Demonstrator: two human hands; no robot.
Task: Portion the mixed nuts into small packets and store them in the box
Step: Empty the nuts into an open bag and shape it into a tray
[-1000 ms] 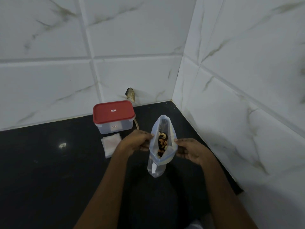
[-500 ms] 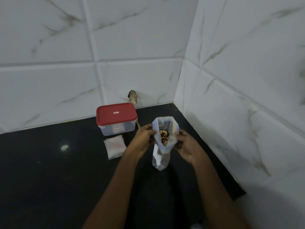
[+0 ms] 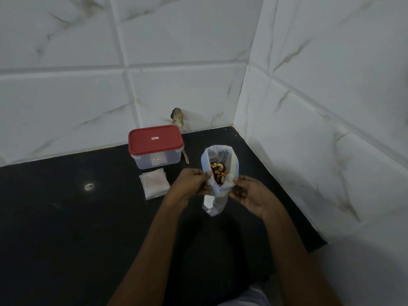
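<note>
both hands have drawn in closer on the bag's mouth than a second ago, and the nuts show more plainly inside.

at centre left the clear box (image 3: 157, 162), red lid (image 3: 154, 139) on, sits on the black counter (image 3: 66, 217) near the tiled wall (image 3: 66, 96), with a stack of small flat packets (image 3: 154, 183) just in front of it. right of these the left hand (image 3: 189, 184) pinches the left rim of the clear bag (image 3: 214, 203), held upright at frame centre with its mouth spread and the mixed nuts (image 3: 218, 173) inside. the right hand (image 3: 251, 195) pinches the right rim. whether the bag's bottom touches the counter cannot be told.
</note>
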